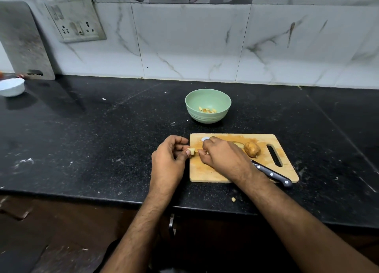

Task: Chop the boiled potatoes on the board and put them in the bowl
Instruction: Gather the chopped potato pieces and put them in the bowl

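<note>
- I read this step as gathering cut pieces off the wooden board (242,170) for the green bowl (208,116), which sits just beyond the board and already has a few chunks in its bottom.
- My left hand (169,160) pinches a pale potato chunk (191,151) at the board's left edge; my right hand (221,153) is curled over the pieces beside it (what it grips, I cannot tell).
- I'd cup both hands low and scoop together, since boiled pieces likely crumble.
- A whole unpeeled potato (252,149) waits on the board's right part; the knife (271,174) lies released at the near right edge.
- One crumb (233,199) has landed on the black granite counter (102,149).
- Behind: marbled tiles, a switch plate (75,20), a white bowl (11,87) far left.
</note>
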The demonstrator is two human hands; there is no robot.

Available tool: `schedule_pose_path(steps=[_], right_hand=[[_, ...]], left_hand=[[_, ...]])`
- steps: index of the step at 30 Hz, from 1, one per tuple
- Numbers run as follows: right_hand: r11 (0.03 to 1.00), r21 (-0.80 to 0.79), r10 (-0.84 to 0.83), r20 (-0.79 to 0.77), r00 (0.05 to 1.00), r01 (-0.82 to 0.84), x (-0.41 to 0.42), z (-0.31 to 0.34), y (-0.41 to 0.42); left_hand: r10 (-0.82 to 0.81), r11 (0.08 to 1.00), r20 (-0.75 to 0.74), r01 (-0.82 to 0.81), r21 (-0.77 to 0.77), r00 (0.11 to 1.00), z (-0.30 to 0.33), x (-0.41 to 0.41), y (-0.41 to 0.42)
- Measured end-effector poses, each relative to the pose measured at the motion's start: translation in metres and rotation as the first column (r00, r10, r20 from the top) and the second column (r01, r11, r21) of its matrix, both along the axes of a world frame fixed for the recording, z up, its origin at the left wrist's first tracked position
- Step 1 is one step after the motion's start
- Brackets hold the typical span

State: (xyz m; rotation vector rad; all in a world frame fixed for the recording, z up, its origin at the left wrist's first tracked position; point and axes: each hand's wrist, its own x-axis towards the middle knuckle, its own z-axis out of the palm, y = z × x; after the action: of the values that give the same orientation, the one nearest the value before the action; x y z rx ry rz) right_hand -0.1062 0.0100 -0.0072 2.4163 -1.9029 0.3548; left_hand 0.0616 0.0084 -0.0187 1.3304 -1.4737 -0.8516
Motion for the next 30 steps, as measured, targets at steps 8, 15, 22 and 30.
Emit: schedule_pose_path(steps=[8, 15, 22, 30], right_hand=[[0.945, 0.239, -0.304, 0.893, 0.331, 0.224, -0.012, 0.013, -0.005], [0.82, 0.461, -0.562, 0.538, -0.629, -0.339, -0.027, 0.024, 0.002], [0.864, 0.5, -0.498, 0.866, 0.05, -0.058, -0.021, 0.023, 0.011], [0.933, 0.273, -0.259, 0.066, 0.964, 0.232, -0.008, 0.019, 0.027]], left_hand=[[-0.037, 0.993, -0.255, 0.065, 0.102, 0.966, -0.008, -0.014, -0.002], [-0.117, 0.935, -0.575, 0.285, 0.211, 0.81, 0.001, -0.028, 0.0], [-0.12, 0.969, -0.364, 0.188, 0.159, 0.924, -0.005, -0.029, 0.0], [-0.1, 0.995, 0.12, 0.099, 0.017, 0.988, -0.005, -0.022, -0.019]])
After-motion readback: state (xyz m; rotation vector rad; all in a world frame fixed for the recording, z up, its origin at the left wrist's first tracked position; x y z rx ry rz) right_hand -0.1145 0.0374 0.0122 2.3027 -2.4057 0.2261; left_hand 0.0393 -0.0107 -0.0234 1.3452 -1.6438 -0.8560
